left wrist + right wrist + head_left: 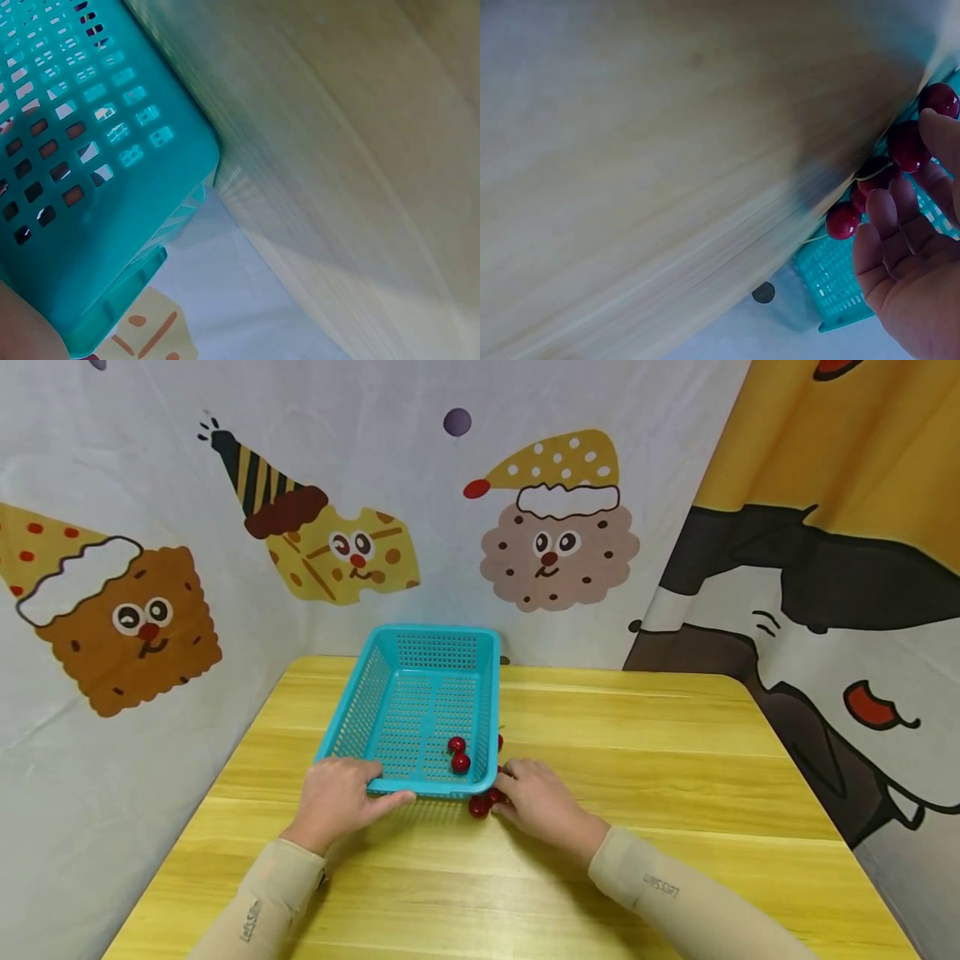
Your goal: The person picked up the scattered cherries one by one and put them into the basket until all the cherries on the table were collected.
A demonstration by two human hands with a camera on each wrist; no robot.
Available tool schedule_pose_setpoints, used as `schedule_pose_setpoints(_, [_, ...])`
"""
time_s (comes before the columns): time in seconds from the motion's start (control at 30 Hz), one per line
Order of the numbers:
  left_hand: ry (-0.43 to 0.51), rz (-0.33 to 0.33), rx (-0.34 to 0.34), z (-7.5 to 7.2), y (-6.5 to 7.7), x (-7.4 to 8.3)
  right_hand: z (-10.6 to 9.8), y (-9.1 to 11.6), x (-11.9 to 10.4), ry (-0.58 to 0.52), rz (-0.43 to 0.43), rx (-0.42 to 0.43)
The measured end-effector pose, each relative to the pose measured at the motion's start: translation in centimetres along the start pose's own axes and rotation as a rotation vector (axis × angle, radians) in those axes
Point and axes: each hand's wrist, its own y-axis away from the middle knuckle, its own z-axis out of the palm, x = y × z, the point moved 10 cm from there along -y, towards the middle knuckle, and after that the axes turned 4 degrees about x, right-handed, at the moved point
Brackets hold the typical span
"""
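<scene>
A turquoise plastic basket [427, 714] with perforated walls stands on the table, tilted little if at all. My left hand [341, 797] grips its near rim at the left corner, thumb lying along the edge. Inside, near the right wall, sit two red cherries [459, 755]. Beside the basket's near right corner my right hand [543, 802] reaches among several more cherries [478, 807]. Its thumb and index finger pinch one dark red cherry [907, 147]; the other fingers are gently bent. Another cherry [843, 220] with a thin stem lies farther along the basket's side.
The pale wooden table [675, 760] stretches to the right and in front of the hands. A white cloth [420, 468] with cartoon snacks hangs behind it. The basket's far end stands close to that cloth.
</scene>
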Motion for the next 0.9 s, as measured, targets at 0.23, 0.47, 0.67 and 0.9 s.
schedule_pose_setpoints(0.23, [-0.002,0.000,0.001,0.1,0.1,-0.1,0.1,0.5,-0.4,0.033,-0.011,-0.019])
schedule_pose_setpoints(0.47, [0.008,0.024,0.052,-0.6,0.0,0.4,-0.4,1.4,-0.6,0.036,-0.042,0.013])
schedule_pose_setpoints(0.67, [0.019,0.028,0.068,-0.8,-0.2,0.6,-3.0,2.7,1.1,0.051,-0.032,0.042])
schedule_pose_setpoints(0.9, [0.015,0.027,0.055,-0.8,0.0,0.5,-9.5,1.3,7.4,0.204,0.142,0.157])
